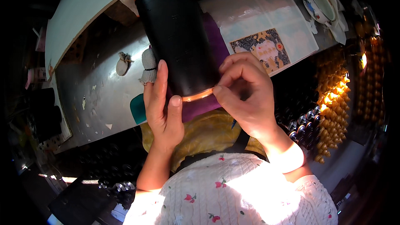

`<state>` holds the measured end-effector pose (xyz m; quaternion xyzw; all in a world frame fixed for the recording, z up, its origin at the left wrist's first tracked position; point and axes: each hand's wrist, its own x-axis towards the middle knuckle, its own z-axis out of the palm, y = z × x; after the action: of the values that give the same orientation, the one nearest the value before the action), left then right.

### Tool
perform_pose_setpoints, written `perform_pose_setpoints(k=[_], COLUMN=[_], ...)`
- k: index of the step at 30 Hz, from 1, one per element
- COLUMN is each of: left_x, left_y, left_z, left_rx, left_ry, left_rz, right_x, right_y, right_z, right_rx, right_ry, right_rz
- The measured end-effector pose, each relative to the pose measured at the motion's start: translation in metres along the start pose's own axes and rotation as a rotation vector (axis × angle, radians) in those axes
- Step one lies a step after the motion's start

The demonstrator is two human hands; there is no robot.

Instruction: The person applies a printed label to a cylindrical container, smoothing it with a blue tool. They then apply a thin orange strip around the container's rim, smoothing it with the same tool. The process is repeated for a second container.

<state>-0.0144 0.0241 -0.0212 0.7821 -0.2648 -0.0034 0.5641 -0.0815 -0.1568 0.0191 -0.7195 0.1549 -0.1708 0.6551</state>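
A large black cylinder with a copper-coloured band round each end lies lengthwise before me on a purple cloth. My left hand steadies its near left corner, fingers straight along the side and thumb against the near band. One of its fingers wears a grey cloth finger cover, tied with a dark band. At the near right edge, my right hand is closed in a pinch, thumb and forefinger on the copper-coloured band. Whether a small thing lies between those fingertips is hidden.
On the metal table sits a small tied cloth pouch. A patterned card lies on white sheets to the right, below an enamel bowl. Rows of golden knobbed pieces stand at the right. A yellow cloth covers my lap.
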Motion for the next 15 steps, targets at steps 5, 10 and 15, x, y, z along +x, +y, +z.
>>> perform_pose_setpoints(k=[5, 10, 15], left_x=[-0.003, 0.006, 0.006], left_y=[-0.005, 0.020, 0.012], left_z=[0.004, 0.002, 0.000], left_rx=[-0.149, 0.372, 0.502], left_ry=[0.042, -0.019, 0.014], left_rz=[0.041, 0.231, 0.239], right_x=[-0.002, -0.016, -0.023], right_y=[0.001, 0.007, 0.020], right_z=[-0.005, -0.005, 0.003], right_rx=[0.039, -0.282, -0.452], right_ry=[0.088, 0.050, 0.054], right_rz=[0.016, -0.409, -0.589])
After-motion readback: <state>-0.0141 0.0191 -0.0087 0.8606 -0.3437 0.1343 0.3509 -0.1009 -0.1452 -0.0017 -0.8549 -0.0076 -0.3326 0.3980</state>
